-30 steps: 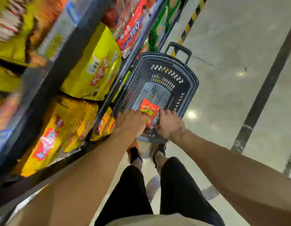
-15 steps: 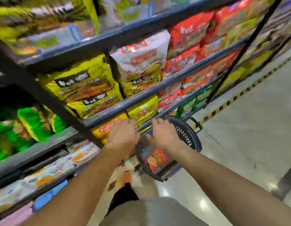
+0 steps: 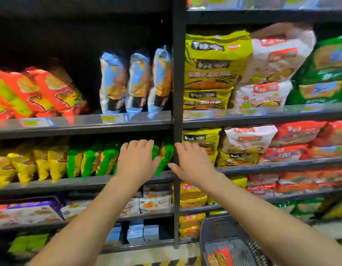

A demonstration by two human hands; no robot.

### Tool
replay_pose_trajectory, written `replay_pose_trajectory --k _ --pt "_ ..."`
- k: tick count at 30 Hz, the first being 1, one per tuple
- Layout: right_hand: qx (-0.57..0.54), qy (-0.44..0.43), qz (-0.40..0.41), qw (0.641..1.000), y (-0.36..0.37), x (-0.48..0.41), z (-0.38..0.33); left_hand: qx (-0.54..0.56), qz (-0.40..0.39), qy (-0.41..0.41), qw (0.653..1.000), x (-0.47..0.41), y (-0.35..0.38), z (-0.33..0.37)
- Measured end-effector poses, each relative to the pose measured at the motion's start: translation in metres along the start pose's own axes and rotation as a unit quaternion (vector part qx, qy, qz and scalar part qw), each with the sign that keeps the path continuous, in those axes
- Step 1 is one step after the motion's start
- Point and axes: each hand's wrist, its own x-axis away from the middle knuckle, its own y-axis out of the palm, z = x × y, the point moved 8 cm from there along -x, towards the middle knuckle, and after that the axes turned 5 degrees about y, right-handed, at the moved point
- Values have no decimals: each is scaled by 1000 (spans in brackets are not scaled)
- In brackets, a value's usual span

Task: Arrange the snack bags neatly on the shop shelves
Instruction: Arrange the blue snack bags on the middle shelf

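Both hands are raised in front of the shop shelves, fingers fairly straight, holding nothing. My left hand (image 3: 136, 162) hovers over the green snack bags (image 3: 93, 160) on the middle shelf. My right hand (image 3: 191, 163) is in front of the black upright post (image 3: 178, 93), beside yellow packs (image 3: 201, 143). One red snack bag (image 3: 223, 257) lies in the dark basket (image 3: 214, 235) at the lower right. Red bags (image 3: 57, 93) and three blue bags (image 3: 137, 81) stand on the shelf above.
Yellow bags (image 3: 41, 164) stand left of the green ones. Large yellow, white and red noodle packs (image 3: 262, 70) fill the right bay. Boxes and packets (image 3: 154, 204) sit on lower shelves. A dark gap (image 3: 85, 45) shows on the upper left shelf.
My view has swung up from the basket on the floor to face the shelves. Both hands rose from the basket to middle-shelf height; the red bag stayed in the basket.
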Motion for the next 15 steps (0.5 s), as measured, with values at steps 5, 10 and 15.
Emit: replay_pose_trajectory --k 5,10,15 --pt "10 -44 32 998 -35 -24 -88 -5 36 -42 998 27 -40 -89" --pt "6 -51 45 998 -55 -39 -147 -16 59 -53 997 41 -63 -151" --pt "27 -31 55 998 -66 -52 -172 -2 76 -36 996 37 -68 -177"
